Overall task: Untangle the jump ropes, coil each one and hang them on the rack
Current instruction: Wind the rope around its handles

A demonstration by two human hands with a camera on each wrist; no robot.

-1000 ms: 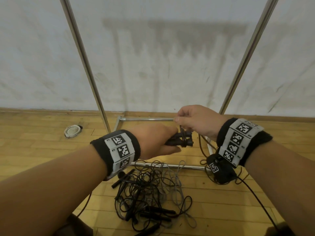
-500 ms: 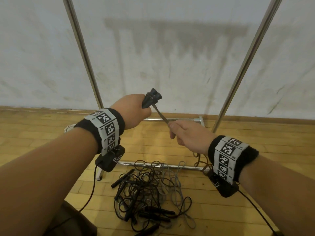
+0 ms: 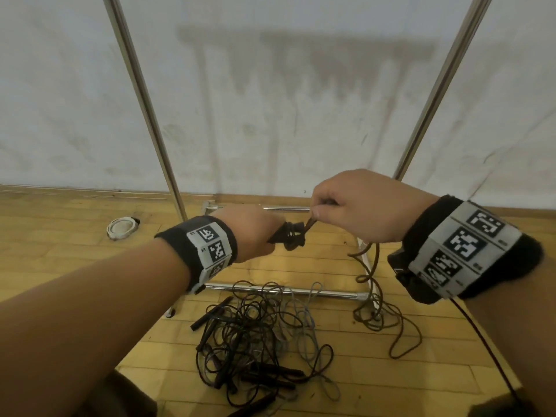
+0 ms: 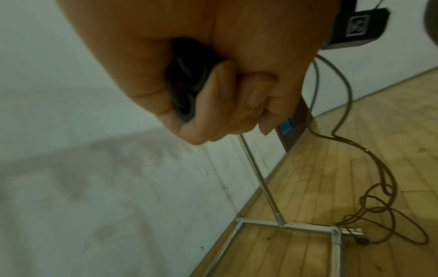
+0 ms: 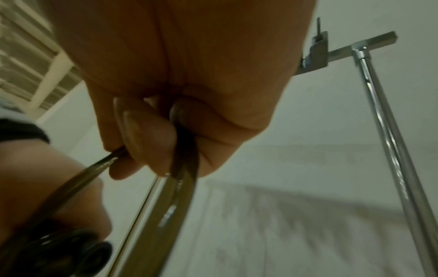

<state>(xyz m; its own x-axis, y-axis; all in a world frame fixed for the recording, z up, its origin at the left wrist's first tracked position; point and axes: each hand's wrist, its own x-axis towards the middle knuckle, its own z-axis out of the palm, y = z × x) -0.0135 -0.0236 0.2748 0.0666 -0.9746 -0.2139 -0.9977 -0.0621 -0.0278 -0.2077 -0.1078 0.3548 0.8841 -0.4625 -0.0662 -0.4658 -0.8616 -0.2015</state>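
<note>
a round white object [image 3: 122,227] is lying on the wooden floor [image 3: 66,254] at nine o'clock, near the wall. next to it, the left upright of the rack [image 3: 141,94] is rising out of view.

the left hand [image 3: 251,231] is curled tightly round the black handles [image 3: 290,236] of a jump rope, with turns of cord already wound round them. in the left wrist view the fingers [image 4: 221,88] are seen folded over the dark bundle.

below, at six o'clock, the tangled pile [image 3: 258,335] of dark and grey ropes is lying on the floor in front of the rack's base bar [image 3: 301,291], not yet sorted.

the right hand [image 3: 355,206] is closed on the brown cord [image 3: 373,266], which is pinched between thumb and fingertips [image 5: 151,138] just beside the handles. from this hand the cord is hanging down and trailing in loose loops on the floor at four o'clock, beside the rack's foot.

judging from this, one rope is being wound while the rest is waiting. the trailing loops could be caught on the rack's foot, so a pull could be jerking the rack or tightening a kink. if the pinch is loosened, the wound turns could be springing off the handles. the slack could also be dragged into the pile and knotted again.
</note>
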